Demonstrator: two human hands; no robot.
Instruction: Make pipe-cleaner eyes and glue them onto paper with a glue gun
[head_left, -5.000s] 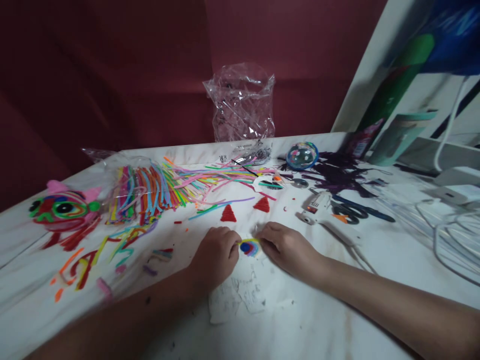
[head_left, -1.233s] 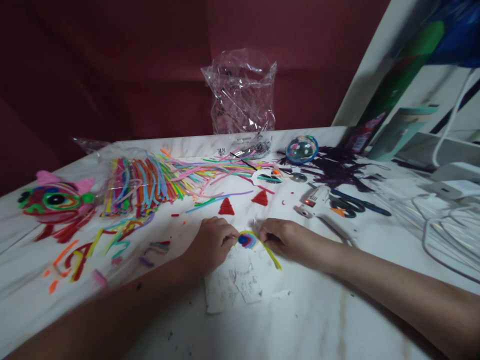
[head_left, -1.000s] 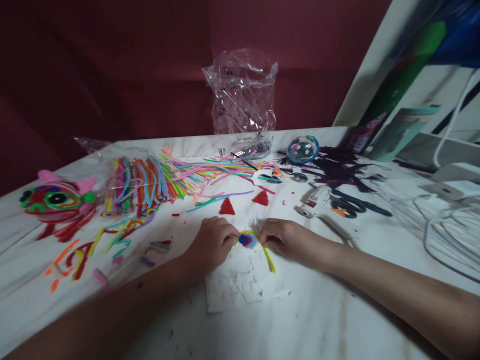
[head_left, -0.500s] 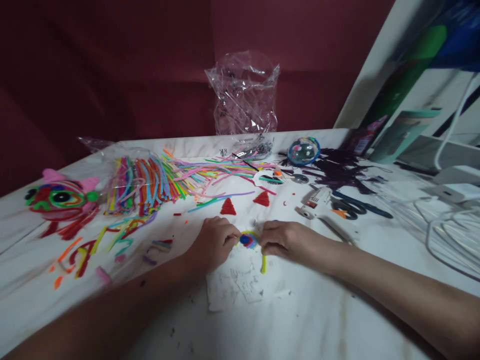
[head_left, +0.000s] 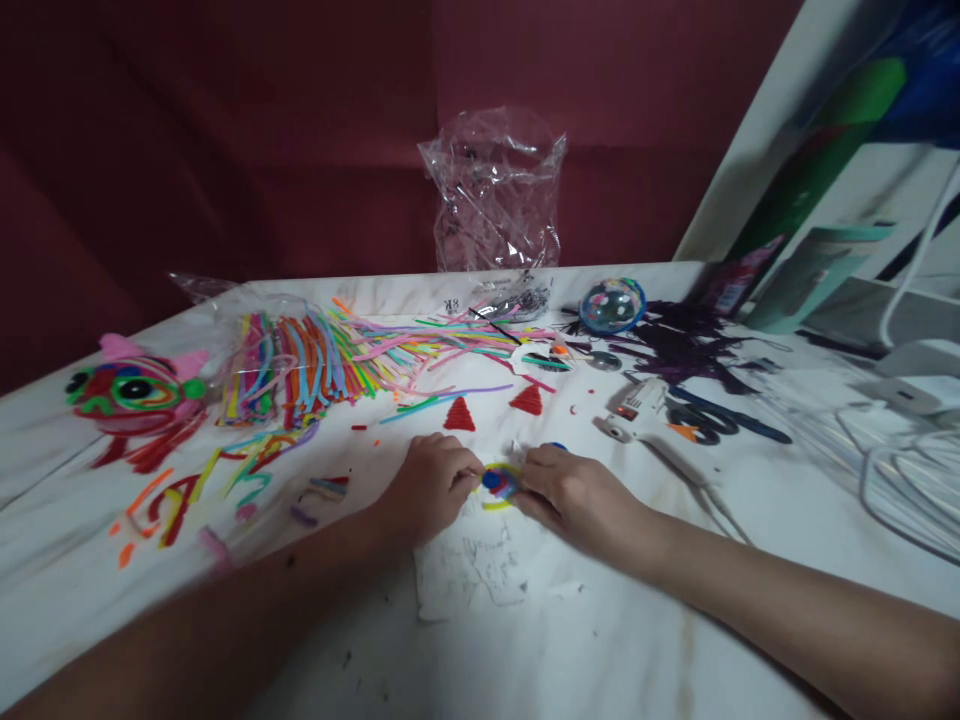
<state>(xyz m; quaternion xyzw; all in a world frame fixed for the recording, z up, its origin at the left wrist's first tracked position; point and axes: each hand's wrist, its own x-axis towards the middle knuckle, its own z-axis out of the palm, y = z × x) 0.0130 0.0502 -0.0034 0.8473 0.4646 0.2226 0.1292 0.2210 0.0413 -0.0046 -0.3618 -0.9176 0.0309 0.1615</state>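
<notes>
Between my hands is a small coil of pipe cleaner (head_left: 493, 481), blue at its middle with pink and yellow around it. My left hand (head_left: 431, 485) pinches its left edge. On the other side, my right hand (head_left: 574, 490) has its fingers closed at the right edge, with a yellow strand (head_left: 495, 506) curving along the near side. The fingers partly hide the coil. Under it lies a creased, marked paper (head_left: 465, 570). Two red pipe-cleaner triangles, a left one (head_left: 459, 413) and a right one (head_left: 526, 400), rest just beyond my hands.
A pink figure (head_left: 139, 405) stands at the left, beside bundled pipe cleaners (head_left: 304, 360) and loose cut pieces. To the right lie a white glue gun (head_left: 637, 400), black-handled scissors (head_left: 701, 425) and cables (head_left: 900, 470). A clear ball (head_left: 613, 305) and a plastic bag (head_left: 499, 200) are behind.
The yellow strand, which hung down below my right hand, now curves along the coil's near side. My right hand has turned, its fingers lower against the coil; the left stays pinched.
</notes>
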